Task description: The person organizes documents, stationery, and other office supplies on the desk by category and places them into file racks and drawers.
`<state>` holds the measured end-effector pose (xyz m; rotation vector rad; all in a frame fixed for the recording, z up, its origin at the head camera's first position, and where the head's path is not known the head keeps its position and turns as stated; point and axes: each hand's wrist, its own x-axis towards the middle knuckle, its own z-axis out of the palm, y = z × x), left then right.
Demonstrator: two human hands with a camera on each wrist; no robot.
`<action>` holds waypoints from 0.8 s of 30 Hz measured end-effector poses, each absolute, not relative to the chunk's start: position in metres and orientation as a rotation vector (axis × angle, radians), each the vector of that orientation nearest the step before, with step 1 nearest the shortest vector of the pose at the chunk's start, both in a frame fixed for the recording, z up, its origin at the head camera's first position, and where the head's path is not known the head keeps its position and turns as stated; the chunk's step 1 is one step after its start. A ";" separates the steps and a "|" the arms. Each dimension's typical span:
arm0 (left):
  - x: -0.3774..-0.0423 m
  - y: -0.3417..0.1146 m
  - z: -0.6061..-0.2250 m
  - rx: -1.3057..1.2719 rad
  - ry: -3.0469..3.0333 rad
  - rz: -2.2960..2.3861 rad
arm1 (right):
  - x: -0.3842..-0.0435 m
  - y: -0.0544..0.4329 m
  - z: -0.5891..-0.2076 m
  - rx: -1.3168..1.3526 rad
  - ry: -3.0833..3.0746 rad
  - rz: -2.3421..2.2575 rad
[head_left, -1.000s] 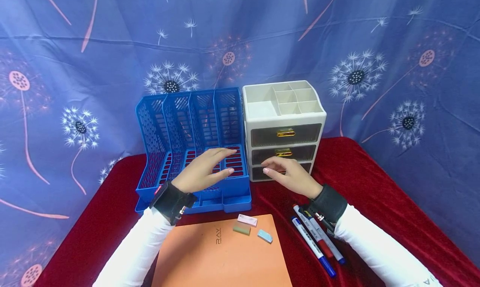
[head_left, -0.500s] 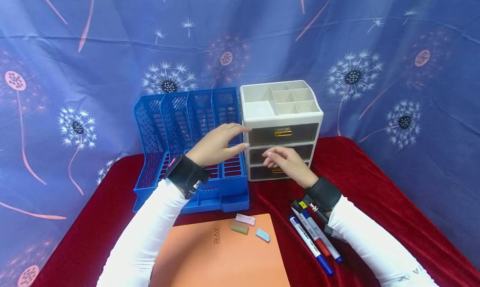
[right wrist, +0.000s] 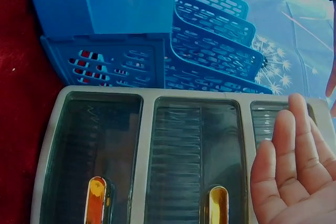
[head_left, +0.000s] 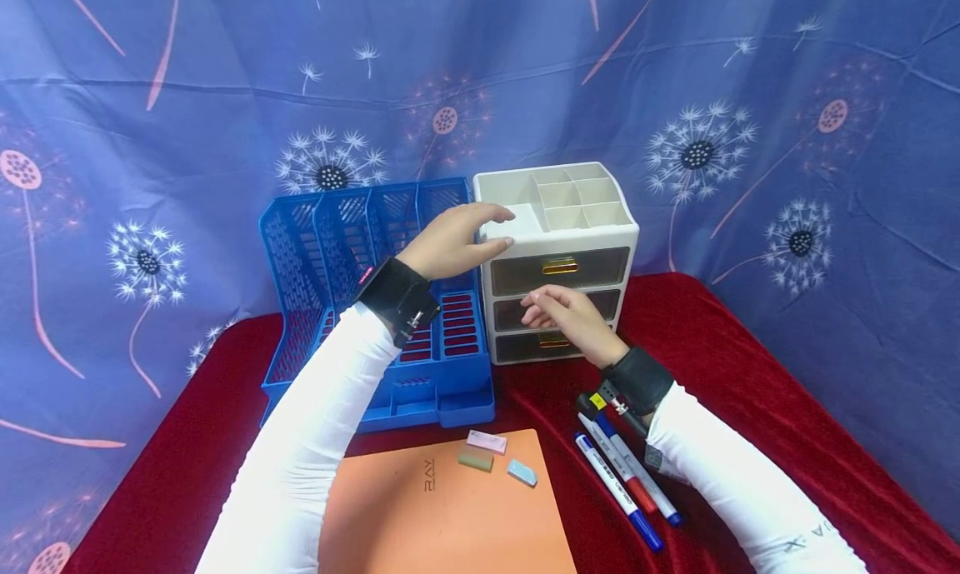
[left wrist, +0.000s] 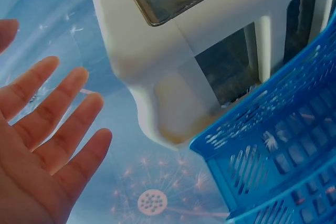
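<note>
My left hand [head_left: 456, 241] hovers at the left front corner of the white drawer organizer [head_left: 525, 246], thumb and fingers apart and holding nothing. Its fingers look spread in the left wrist view, apart from the organizer's side. My right hand [head_left: 572, 317] floats before the middle drawer [head_left: 510, 314], fingers loosely bent with nothing in them. In the right wrist view its fingers lie near the drawer fronts; a gold handle [right wrist: 218, 204] shows beside them. All three drawers look closed. The middle drawer's handle is hidden behind the right hand in the head view.
A blue file rack [head_left: 375, 307] stands left of the organizer. In front lie an orange folder [head_left: 450, 524] bearing a pink eraser [head_left: 487, 441], a green eraser [head_left: 476, 460] and a blue eraser [head_left: 522, 472]. Several markers [head_left: 615, 486] lie on the red cloth [head_left: 720, 349] at right.
My left hand has risen and moved right, from over the file rack to the organizer's top left corner. My right hand has shifted slightly upward, its fingers bending more.
</note>
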<state>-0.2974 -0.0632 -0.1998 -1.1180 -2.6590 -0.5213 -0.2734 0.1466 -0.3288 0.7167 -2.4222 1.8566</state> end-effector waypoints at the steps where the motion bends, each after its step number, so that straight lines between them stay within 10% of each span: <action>1: -0.301 -0.061 -0.199 -1.117 -2.658 -0.527 | -0.275 0.147 -0.329 0.703 -2.419 1.866; 24: -0.337 -0.022 -0.227 -1.138 -2.583 -0.509 | -0.295 0.152 -0.324 0.308 -2.001 2.524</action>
